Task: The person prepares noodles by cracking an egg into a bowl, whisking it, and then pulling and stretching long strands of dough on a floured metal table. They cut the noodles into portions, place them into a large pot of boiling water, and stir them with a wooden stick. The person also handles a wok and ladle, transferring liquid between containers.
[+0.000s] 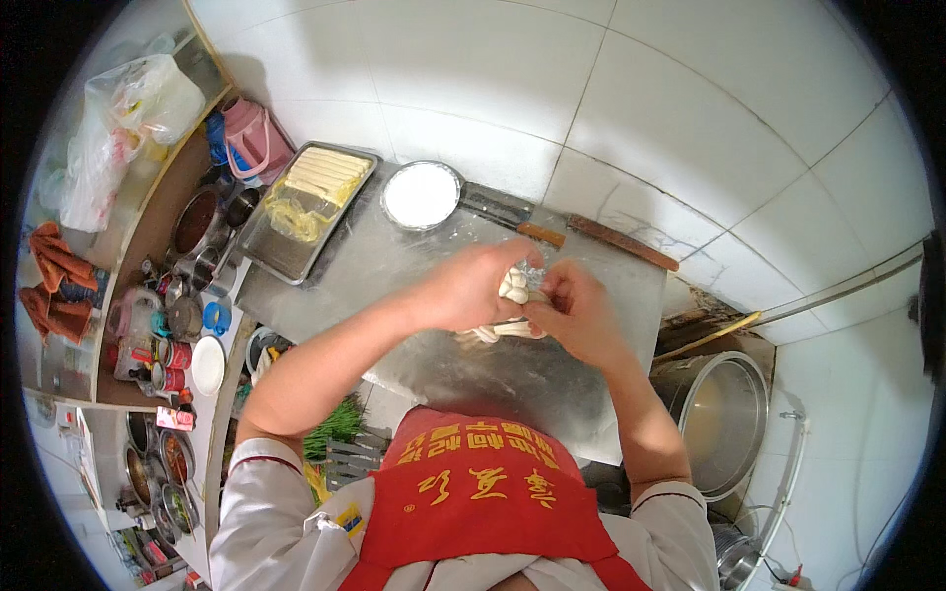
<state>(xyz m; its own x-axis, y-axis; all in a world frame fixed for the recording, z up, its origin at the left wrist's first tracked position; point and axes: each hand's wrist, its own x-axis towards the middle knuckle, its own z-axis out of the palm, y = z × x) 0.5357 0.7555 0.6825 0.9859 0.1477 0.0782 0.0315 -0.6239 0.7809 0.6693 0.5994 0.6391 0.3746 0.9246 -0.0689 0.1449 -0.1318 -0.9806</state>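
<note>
My left hand (477, 288) curls around a bundle of pale strips with rounded ends (514, 287), which look like dough. Clear plastic film (533, 275) shows between the two hands. The fingertips of my right hand (580, 314) pinch at the near side of this bundle and film; exactly what they grip is partly hidden. Just below the hands, more pale strips (510, 330) lie over the metal worktop (473, 377). Beyond my hands rests a wide-bladed knife with a wooden handle (542, 234). A round bowl of white powder (421, 194) stands behind it to the left.
At the back left, a metal tray (299, 275) holds pale dough strips (329, 173) and yellowish plastic film (295, 218). A wooden bar (622, 242) lies along the tiled wall. Right of the worktop stands a large metal pot (720, 428). Crowded shelves (159, 192) flank the left.
</note>
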